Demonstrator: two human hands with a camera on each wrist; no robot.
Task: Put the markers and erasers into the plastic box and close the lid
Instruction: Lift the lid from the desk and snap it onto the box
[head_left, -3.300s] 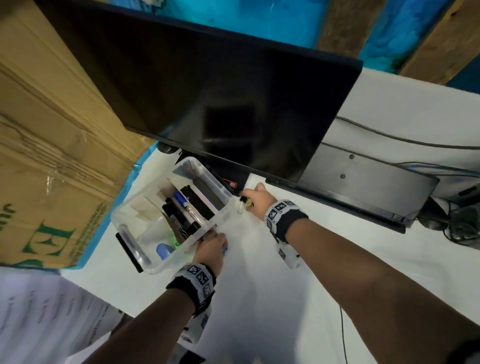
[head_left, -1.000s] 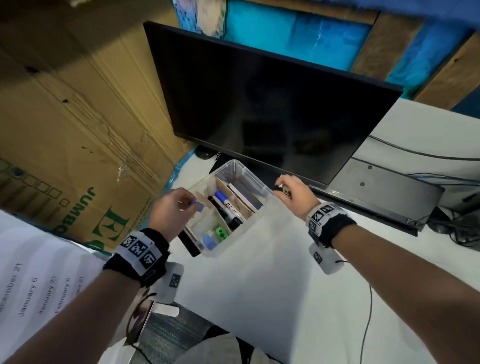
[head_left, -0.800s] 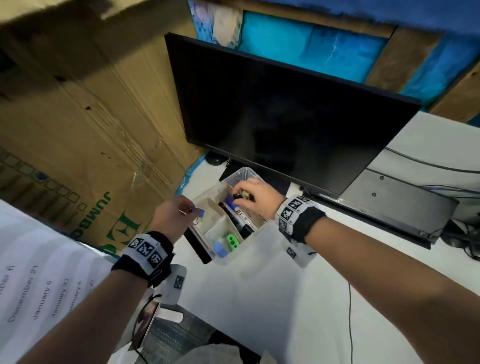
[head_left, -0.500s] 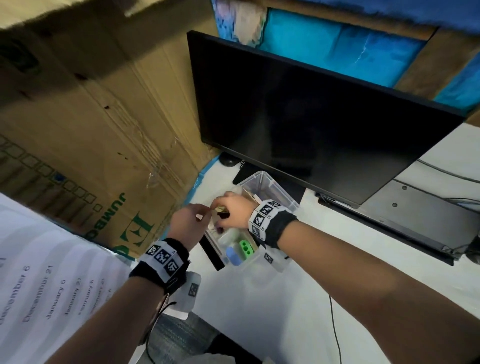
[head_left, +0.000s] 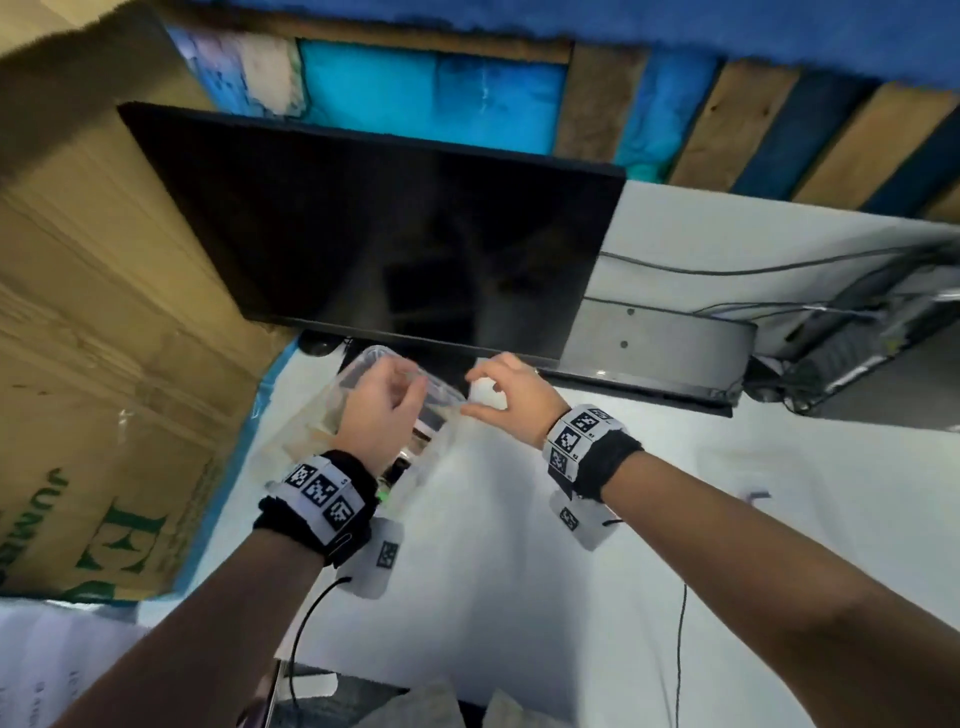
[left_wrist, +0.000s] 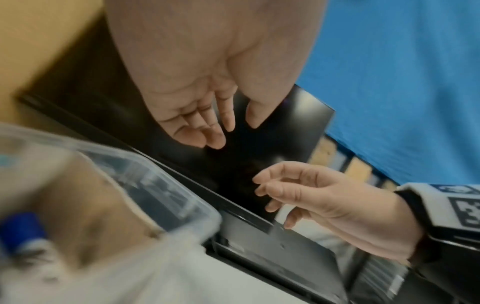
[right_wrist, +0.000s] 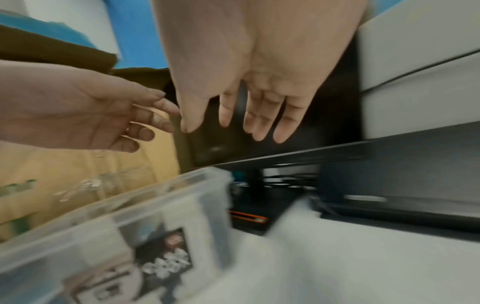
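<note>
Clear plastic box (head_left: 363, 400) on the white table (head_left: 519, 597), just in front of the lower edge of a dark monitor (head_left: 389, 244) and beside a large cardboard carton (head_left: 93, 364) on the left. Inside the box, blurred: a blue-capped marker (left_wrist: 20, 232) at the near end, cardboard-coloured dividers, and a black-and-white labelled item (right_wrist: 166, 259) against the clear wall; other contents too smeared to name. Top of the box uncovered in both wrist views, rim (left_wrist: 166, 176) bare; no lid identifiable. Left hand (head_left: 376, 410) above the box, over its middle, fingers (left_wrist: 215, 131) loosely extended and slightly spread, thumb apart from them, nothing held. Right hand (head_left: 511, 400) just past the box's right far corner, near the monitor's bottom edge, fingers (right_wrist: 262, 123) relaxed and parted, thumb close to the forefinger in the head view but with nothing visible between them. Both hands close together, fingertips nearly meeting over the box's far right edge, not touching the box as far as can be told. Black straps with square printed markers on both wrists. Cables and a grey panel (head_left: 660, 348) further right on the table.
</note>
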